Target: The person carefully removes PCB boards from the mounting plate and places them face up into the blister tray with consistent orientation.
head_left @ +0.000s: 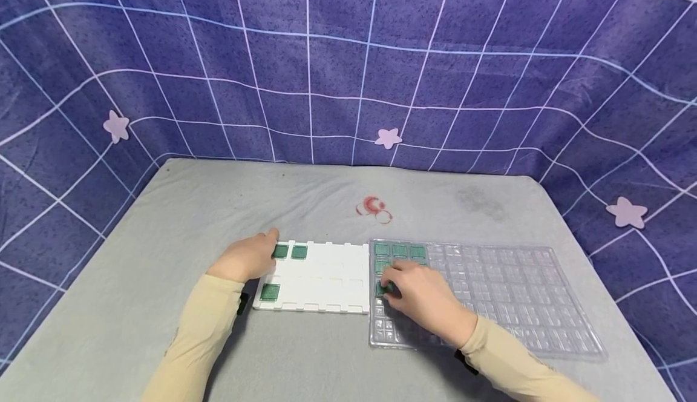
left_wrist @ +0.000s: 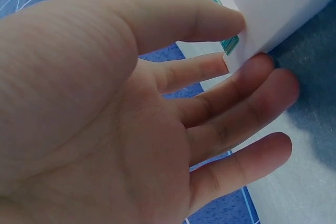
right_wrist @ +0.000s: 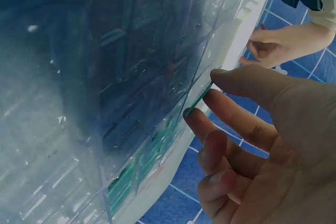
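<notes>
A flat white tray (head_left: 321,278) lies on the table with three small green circuit boards on it: two by its far left corner and one board (head_left: 270,292) near left. My left hand (head_left: 247,258) touches the tray's left end, its fingers loosely extended; in the left wrist view the thumb (left_wrist: 226,24) lies against the tray's edge. Over the clear plastic tray (head_left: 517,293) is my right hand (head_left: 427,298). Its thumb and fingertips pinch one thin green circuit board (right_wrist: 198,99), seen edge-on in the right wrist view. More boards (head_left: 400,250) sit in the clear tray's far left pockets.
The two trays lie side by side on a grey cloth-covered table (head_left: 305,359). Red ring-shaped marks (head_left: 374,206) show on the cloth beyond them. A purple-blue grid-patterned curtain (head_left: 337,69) with star shapes surrounds the table's back and sides.
</notes>
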